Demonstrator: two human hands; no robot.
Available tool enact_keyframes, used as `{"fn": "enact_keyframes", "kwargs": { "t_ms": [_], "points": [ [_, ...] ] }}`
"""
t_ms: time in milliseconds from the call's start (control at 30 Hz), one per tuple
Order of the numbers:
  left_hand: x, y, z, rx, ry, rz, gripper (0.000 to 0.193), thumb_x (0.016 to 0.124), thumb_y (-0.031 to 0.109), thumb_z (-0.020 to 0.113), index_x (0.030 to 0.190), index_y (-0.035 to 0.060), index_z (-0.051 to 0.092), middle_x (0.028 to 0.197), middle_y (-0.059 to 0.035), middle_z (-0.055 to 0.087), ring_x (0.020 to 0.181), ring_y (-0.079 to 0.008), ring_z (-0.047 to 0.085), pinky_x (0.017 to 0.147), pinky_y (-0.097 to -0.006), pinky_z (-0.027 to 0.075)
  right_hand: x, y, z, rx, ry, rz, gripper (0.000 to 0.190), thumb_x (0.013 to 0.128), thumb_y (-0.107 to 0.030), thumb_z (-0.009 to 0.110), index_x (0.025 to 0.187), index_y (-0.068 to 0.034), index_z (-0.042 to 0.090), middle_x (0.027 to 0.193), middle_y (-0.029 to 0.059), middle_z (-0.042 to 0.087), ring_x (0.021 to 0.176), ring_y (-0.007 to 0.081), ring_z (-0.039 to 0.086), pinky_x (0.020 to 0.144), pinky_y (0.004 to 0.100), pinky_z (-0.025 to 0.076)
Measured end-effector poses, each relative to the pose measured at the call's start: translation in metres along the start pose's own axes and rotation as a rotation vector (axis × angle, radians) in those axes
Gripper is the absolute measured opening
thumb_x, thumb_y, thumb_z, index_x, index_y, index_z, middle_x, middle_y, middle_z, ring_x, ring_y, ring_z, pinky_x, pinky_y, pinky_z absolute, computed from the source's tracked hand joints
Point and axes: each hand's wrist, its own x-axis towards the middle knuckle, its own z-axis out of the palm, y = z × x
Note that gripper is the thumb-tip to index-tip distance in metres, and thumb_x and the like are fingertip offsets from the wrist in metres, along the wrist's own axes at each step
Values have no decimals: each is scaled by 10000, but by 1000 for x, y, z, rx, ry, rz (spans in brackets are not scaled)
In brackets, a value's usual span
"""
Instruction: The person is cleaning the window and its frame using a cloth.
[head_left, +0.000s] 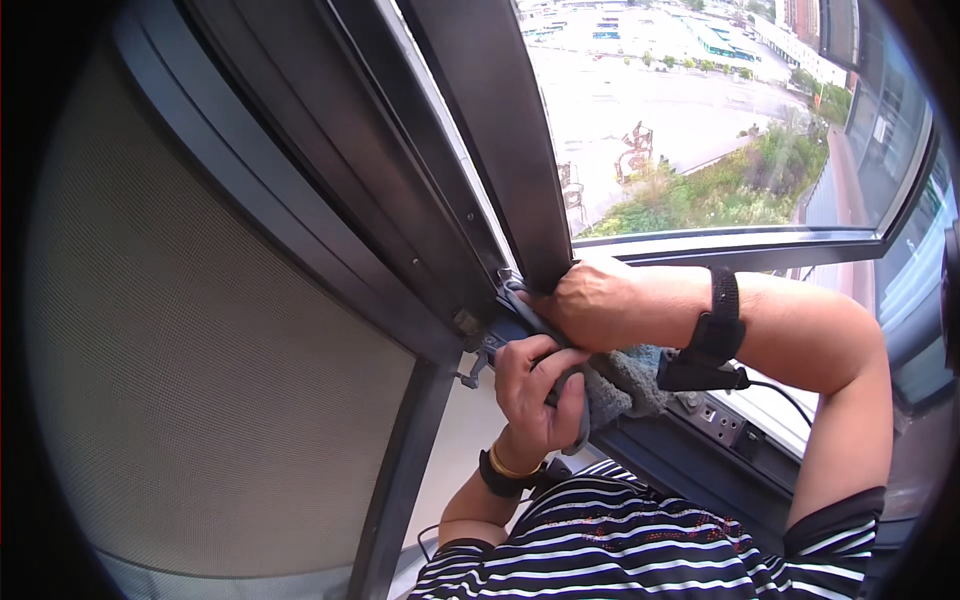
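A grey cloth (611, 394) with a fuzzy face hangs bunched below my hands at the lower corner of an open window. My left hand (538, 394) grips a folded part of it, fingers curled and thumb on top. Higher up, my right hand (604, 304) bends at the wrist and holds a narrow end of the cloth in the corner, against the dark window frame (442, 262). Its fingertips are partly hidden by the hand itself. Just left of my left hand, a small metal window latch part (471, 371) sticks out from the frame.
An open glass sash (750, 244) stands outward at the right, with ground far below beyond it. A mesh screen panel (225, 375) fills the left side. Metal hardware (716, 420) sits on the sill under my right forearm. Cables hang from both wrist straps.
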Motion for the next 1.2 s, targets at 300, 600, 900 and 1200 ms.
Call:
{"fn": "enact_keyframes", "kwargs": {
  "t_ms": [300,600,900,1200],
  "points": [
    [5,14,-18,-131,-148,81,299,704,-66,698,976,56,726,892,-82,644,783,-240,607,705,-331,478,-42,-6,-14,24,-179,-7,296,811,-169,606,1072,-33,629,705,180,658,670,356,684,574,445,537],
    [13,21,-33,-670,-537,108,230,716,-38,754,928,51,760,919,-87,686,813,-231,631,702,-320,511,-120,-28,-41,89,-280,16,336,823,-111,563,1150,-37,543,555,128,565,532,319,633,484,427,478],
    [13,16,-18,-767,-613,84,263,724,-43,757,969,53,754,937,-87,677,822,-221,630,724,-319,507,-130,-51,-48,-69,-326,108,296,928,-116,491,1169,34,576,605,91,602,540,219,645,386,385,453],
    [15,16,-21,-624,-529,-5,302,693,-101,728,964,31,749,942,-94,626,755,-183,614,637,-273,492,-82,-29,-14,-110,-87,50,481,869,-191,510,1274,68,512,569,128,587,525,272,647,488,397,484]
  ]
}}
